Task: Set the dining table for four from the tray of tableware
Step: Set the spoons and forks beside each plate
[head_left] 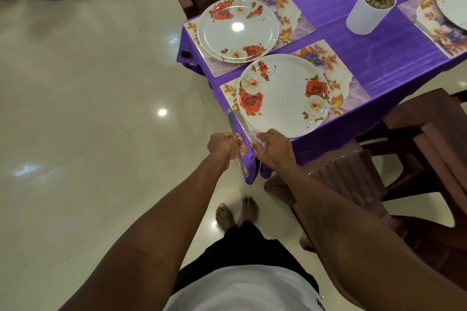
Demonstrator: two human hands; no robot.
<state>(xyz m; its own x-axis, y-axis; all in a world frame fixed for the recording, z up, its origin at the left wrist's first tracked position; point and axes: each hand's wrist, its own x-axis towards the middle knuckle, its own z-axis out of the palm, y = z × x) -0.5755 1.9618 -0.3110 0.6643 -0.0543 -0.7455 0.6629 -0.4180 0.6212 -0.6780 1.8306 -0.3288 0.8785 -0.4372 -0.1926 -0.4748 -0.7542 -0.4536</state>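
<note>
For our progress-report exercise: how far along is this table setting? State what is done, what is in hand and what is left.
Done: floral plates sit on placemats: the near plate, the corner plate and two partly cropped far plates. In hand: the left hand grips a knife, and the right hand pinches a second knife. Left: no cutlery lies beside any visible plate yet.

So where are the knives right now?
In the head view, centre: one knife in the left hand, the other knife in the right hand, at the table corner beside the nearest plate.
</note>
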